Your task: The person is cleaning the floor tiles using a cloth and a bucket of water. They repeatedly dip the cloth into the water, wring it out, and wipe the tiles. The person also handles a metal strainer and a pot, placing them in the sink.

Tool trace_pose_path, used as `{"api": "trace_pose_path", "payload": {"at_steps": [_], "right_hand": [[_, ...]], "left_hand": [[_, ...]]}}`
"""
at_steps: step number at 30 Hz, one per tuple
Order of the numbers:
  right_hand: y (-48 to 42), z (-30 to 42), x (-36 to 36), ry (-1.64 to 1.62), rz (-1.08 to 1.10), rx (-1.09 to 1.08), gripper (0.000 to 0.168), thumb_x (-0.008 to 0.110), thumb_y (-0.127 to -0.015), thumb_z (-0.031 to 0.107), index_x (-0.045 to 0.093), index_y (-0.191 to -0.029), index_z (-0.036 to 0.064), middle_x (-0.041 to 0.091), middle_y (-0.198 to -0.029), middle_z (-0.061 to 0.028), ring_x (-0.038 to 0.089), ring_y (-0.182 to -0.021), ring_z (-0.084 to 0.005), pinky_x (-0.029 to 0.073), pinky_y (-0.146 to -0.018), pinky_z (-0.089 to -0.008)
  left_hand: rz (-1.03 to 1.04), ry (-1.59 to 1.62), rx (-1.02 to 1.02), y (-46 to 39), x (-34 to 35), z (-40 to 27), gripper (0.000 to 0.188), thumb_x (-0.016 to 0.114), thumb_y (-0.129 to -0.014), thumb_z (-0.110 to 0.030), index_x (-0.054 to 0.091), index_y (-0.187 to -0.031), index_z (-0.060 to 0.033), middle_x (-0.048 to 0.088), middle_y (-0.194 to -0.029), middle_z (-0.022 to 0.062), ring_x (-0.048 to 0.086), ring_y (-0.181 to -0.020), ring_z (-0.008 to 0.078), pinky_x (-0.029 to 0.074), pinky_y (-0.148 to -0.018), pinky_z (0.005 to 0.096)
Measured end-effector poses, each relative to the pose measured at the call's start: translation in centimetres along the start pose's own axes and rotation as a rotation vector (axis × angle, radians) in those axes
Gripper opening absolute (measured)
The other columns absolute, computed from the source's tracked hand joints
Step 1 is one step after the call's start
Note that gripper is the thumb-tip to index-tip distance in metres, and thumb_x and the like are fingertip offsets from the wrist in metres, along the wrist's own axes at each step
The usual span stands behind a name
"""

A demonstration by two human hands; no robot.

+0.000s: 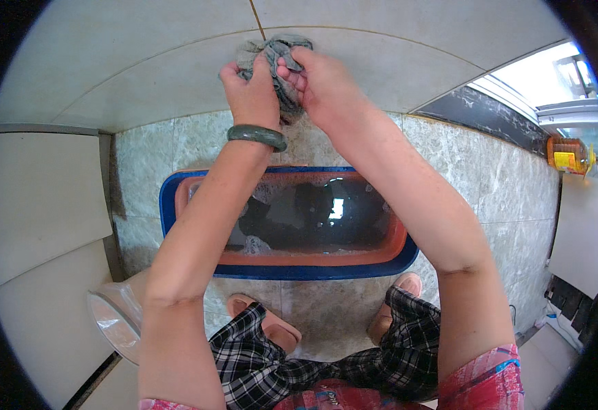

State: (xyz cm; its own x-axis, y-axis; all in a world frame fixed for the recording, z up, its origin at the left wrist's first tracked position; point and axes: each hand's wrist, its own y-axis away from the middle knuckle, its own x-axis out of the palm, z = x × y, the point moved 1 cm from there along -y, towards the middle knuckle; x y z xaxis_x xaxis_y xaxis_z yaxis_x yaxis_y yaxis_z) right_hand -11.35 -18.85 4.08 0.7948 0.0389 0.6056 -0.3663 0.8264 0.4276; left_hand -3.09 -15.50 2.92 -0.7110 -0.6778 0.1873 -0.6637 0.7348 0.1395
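Observation:
A wet, crumpled grey-green cloth (284,51) is bunched between my two hands, in front of the pale tiled wall (360,56). My left hand (252,89) grips its left side, with a dark green bangle (257,136) round the wrist. The right side of the cloth is in my right hand (319,77), its fingers curled into the folds. Below my forearms, on the floor, stands a rectangular tub (314,271) with a blue outer rim and an orange-red inner wall. Dark water (304,215) with some suds lies in it. Whether the cloth touches the wall I cannot tell.
Grey marbled floor tiles (509,195) surround the tub. Cream cabinet fronts (42,189) stand at the left, with a clear plastic container or bag (117,320) near them. A bottle of yellow-orange liquid (570,155) is at the far right. My feet in pink slippers (283,328) are behind the tub.

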Motion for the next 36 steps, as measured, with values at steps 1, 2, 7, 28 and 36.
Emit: {"api": "trace_pose_path", "payload": {"at_steps": [1,2,7,28,36], "right_hand": [[0.2,0.4,0.6,-0.011,0.018,0.007,0.008,0.048,-0.080,0.009,0.051,-0.080,0.001,0.056,-0.072,-0.0063,0.053,-0.059,-0.0114,0.043,-0.049,-0.0232],[0.6,0.2,1.0,-0.037,-0.008,0.042,0.009,0.048,-0.080,0.009,0.051,-0.080,0.001,0.056,-0.073,-0.0061,0.053,-0.058,-0.0113,0.044,-0.050,-0.0224],[-1.4,-1.7,-1.3,0.054,-0.093,0.112,0.008,0.047,-0.080,0.008,0.050,-0.082,0.001,0.056,-0.073,-0.0064,0.053,-0.057,-0.0119,0.044,-0.050,-0.0228],[0.8,1.6,-0.9,0.035,-0.056,-0.044,0.010,0.047,-0.081,0.009,0.051,-0.085,0.001,0.055,-0.072,-0.0050,0.052,-0.057,-0.0110,0.044,-0.053,-0.0243],[-2.0,-0.7,-6.2,0.067,-0.159,0.150,0.008,0.049,-0.082,0.013,0.051,-0.087,0.008,0.059,-0.076,-0.0025,0.057,-0.066,-0.0095,0.046,-0.056,-0.0240]], "left_hand": [[-0.012,-0.063,0.062,-0.7,-0.4,0.4,0.039,0.054,-0.080,-0.020,0.038,-0.102,0.0066,0.050,-0.088,0.0152,0.049,-0.079,0.0189,0.042,-0.071,0.0313],[-0.025,-0.127,0.123,-1.6,-1.2,1.5,0.038,0.054,-0.080,-0.020,0.038,-0.102,0.0065,0.050,-0.088,0.0148,0.049,-0.079,0.0187,0.042,-0.071,0.0310],[0.008,-0.375,-0.032,-3.4,-2.2,5.4,0.046,0.055,-0.077,-0.023,0.038,-0.106,0.0092,0.051,-0.095,0.0200,0.049,-0.087,0.0253,0.039,-0.078,0.0345],[0.110,-0.054,-0.034,-0.9,1.3,0.0,0.040,0.056,-0.077,-0.020,0.042,-0.100,0.0085,0.053,-0.093,0.0194,0.052,-0.082,0.0239,0.042,-0.073,0.0356],[0.160,-0.449,-0.115,-2.8,0.8,6.0,0.049,0.061,-0.074,-0.028,0.045,-0.101,0.0090,0.055,-0.094,0.0198,0.054,-0.083,0.0251,0.044,-0.072,0.0345]]}}
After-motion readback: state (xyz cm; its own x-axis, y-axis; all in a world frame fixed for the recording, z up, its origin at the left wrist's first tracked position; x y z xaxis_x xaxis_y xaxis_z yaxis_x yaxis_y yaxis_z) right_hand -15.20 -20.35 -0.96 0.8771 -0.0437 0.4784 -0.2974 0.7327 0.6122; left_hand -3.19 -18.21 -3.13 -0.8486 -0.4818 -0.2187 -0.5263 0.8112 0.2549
